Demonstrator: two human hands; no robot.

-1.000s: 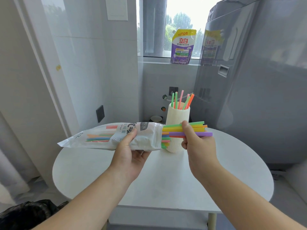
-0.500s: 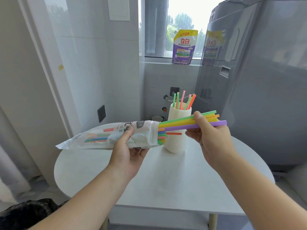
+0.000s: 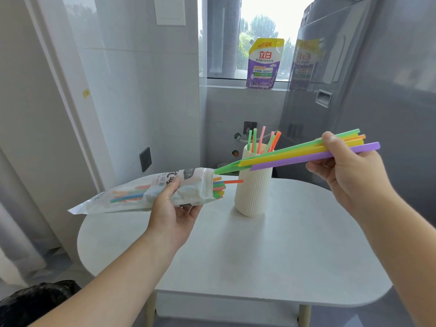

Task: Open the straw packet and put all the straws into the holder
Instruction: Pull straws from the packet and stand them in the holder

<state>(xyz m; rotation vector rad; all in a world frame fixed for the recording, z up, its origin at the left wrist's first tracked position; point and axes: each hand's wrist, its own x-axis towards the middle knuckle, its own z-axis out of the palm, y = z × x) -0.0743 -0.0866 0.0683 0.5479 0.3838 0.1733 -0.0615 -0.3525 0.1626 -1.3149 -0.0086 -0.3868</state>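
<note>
Now right hand (image 3: 346,166) pinches straws (image 3: 295,154); left hand (image 3: 172,206) holds packet (image 3: 146,192).

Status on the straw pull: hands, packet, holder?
Left hand gripping packet. Right hand pinching bundle of straws, nearly clear of the packet mouth. Holder upright on table, some straws already in. Path clear.

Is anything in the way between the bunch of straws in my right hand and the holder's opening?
Nothing separate blocks it. The straws already standing in the holder take up part of its mouth, so the bunch in the right hand must slide in beside them.
</note>
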